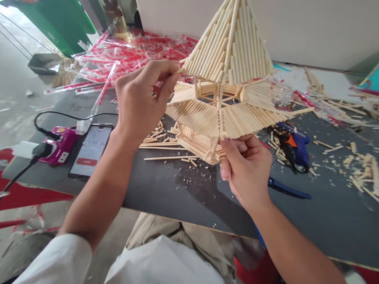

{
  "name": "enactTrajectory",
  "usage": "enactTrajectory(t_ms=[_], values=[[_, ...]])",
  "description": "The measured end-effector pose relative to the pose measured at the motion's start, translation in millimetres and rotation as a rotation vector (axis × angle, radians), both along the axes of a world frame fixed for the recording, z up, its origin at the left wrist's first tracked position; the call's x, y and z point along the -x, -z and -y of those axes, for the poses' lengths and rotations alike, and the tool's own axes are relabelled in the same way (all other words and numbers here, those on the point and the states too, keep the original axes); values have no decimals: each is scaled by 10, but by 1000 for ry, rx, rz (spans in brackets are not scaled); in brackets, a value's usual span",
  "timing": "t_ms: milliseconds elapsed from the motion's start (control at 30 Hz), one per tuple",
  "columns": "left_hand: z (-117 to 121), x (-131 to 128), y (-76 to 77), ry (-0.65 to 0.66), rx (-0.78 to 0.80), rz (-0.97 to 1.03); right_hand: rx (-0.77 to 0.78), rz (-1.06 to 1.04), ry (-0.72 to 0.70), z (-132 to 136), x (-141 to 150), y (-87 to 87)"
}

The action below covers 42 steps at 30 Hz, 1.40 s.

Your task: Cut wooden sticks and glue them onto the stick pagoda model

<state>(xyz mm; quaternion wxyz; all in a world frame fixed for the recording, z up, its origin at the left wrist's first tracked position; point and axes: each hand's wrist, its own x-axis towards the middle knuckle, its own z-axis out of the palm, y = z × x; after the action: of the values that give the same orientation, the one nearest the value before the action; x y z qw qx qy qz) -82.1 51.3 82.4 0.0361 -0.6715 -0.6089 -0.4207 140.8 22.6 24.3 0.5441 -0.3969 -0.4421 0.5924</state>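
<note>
A pagoda model [197,116] made of pale wooden sticks is held above the table. Its pointed roof [230,42] stands over a wide, flared lower tier, with thin posts between the two. My left hand [146,93] is closed, its thumb and fingers pinching the left lower corner of the roof. At the front right of the lower tier, my right hand [247,166] grips the edge between thumb and fingers; some of these fingers are hidden under the tier. Beneath the model lie loose wooden sticks [161,156] and small chips.
Red-and-clear plastic wrappers [134,55] heap at the back left. A phone [91,150] and a purple power adapter [60,144] with cables sit left. A blue-handled tool [290,188] and a blue-and-orange tool [300,146] lie right, among wood scraps [369,174]. A green bin [54,15] stands beyond.
</note>
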Motion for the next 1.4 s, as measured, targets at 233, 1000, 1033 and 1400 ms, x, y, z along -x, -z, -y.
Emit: enactTrajectory(t_ms=[233, 1000, 1033, 1400], values=[[-118, 60, 115, 120, -224, 37, -15, -47, -12, -10, -6, 22], [-93, 69, 134, 149, -228, -12, 4, -73, -25, -8, 11, 18], [-91, 66, 135, 149, -226, -11, 4, -73, -26, -9, 12, 17], [-89, 35, 134, 131, -237, -60, 0, -46, -21, -4, 5, 41]])
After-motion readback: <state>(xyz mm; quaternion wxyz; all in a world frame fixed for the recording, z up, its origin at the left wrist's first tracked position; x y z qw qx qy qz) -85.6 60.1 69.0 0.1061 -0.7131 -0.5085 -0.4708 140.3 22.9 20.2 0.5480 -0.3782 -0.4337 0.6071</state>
